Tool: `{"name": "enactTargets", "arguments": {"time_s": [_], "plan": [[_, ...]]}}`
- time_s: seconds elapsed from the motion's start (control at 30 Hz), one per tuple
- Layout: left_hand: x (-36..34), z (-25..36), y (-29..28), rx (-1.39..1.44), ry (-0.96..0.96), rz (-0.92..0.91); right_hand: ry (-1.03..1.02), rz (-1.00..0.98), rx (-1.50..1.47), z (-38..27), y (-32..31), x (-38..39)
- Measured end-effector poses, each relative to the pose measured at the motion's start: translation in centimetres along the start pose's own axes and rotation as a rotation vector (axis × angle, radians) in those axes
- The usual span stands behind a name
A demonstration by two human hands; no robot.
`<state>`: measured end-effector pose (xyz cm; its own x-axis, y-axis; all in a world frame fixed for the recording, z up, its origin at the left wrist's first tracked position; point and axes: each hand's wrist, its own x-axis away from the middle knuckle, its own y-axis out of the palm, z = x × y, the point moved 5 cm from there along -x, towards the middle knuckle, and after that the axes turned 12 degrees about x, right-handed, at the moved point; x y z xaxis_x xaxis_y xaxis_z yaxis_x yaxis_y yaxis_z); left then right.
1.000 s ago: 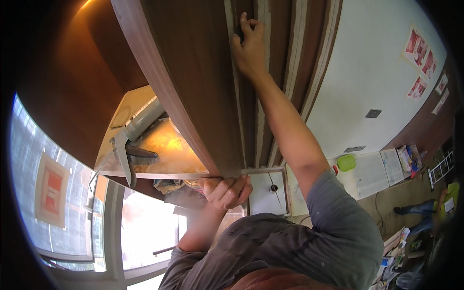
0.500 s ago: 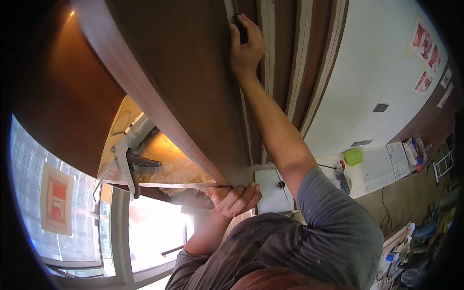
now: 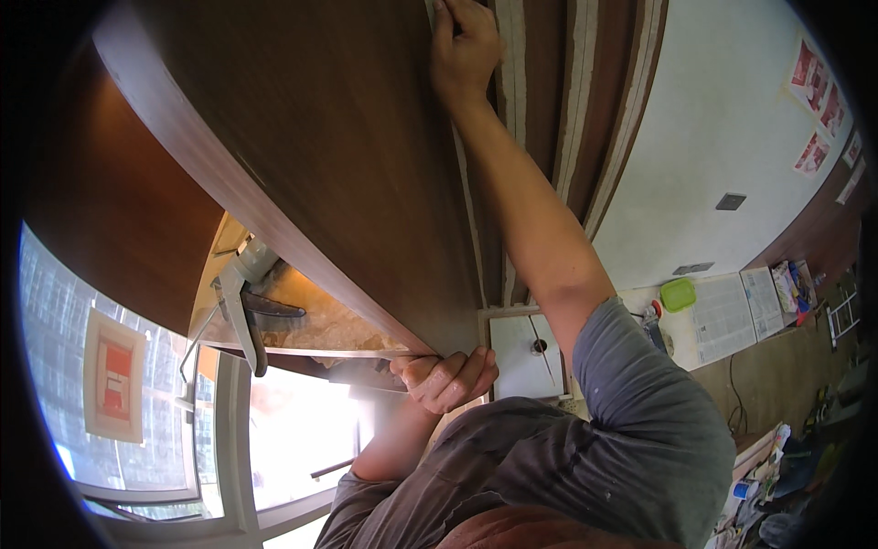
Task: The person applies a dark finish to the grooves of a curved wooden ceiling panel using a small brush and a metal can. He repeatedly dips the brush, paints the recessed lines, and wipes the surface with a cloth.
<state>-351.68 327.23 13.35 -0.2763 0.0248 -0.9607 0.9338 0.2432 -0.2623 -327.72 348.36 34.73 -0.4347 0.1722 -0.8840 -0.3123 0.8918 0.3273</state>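
My left hand [image 3: 444,375] has its fingers curled round the lower edge of a dark brown wood panel [image 3: 302,137] with a pale front edge. High at the top of the view, my right hand [image 3: 462,59] is bent at the pale grooved strip beside the panel, fingers curled; what is in them is hidden. Further pale strips [image 3: 576,110] run parallel to its right. Left of the panel, a grey caulking gun [image 3: 251,343] with a dark handle lies in a lit compartment with a mottled tan surface [image 3: 338,325].
A white wall [image 3: 713,119] bears printed sheets [image 3: 809,78]. Below it are a green container [image 3: 678,294], newspapers [image 3: 718,320], a white framed board [image 3: 521,357] and a small ladder [image 3: 844,316]. A window with a red sheet [image 3: 116,375] is at left, clutter [image 3: 759,485] at lower right.
My right hand has moved higher in the view along the grooved strip; a dark object showed in its fingers half a second ago. My left hand stays on the lower edge.
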Motion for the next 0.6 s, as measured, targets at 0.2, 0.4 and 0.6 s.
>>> {"name": "enactTargets", "arguments": {"time_s": [0.2, 0.4, 0.6], "plan": [[-0.4, 0.2, -0.1, 0.005, -0.014, 0.004, -0.051, -0.008, 0.060, -0.5, 1.2, -2.4], [-0.9, 0.4, 0.1, -0.007, -0.007, 0.014, -0.080, -0.039, 0.191, 2.0, -2.0, 4.8], [-0.9, 0.3, 0.0, -0.006, 0.009, 0.018, -0.081, -0.071, 0.205, 2.4, -3.6, 7.2]]}}
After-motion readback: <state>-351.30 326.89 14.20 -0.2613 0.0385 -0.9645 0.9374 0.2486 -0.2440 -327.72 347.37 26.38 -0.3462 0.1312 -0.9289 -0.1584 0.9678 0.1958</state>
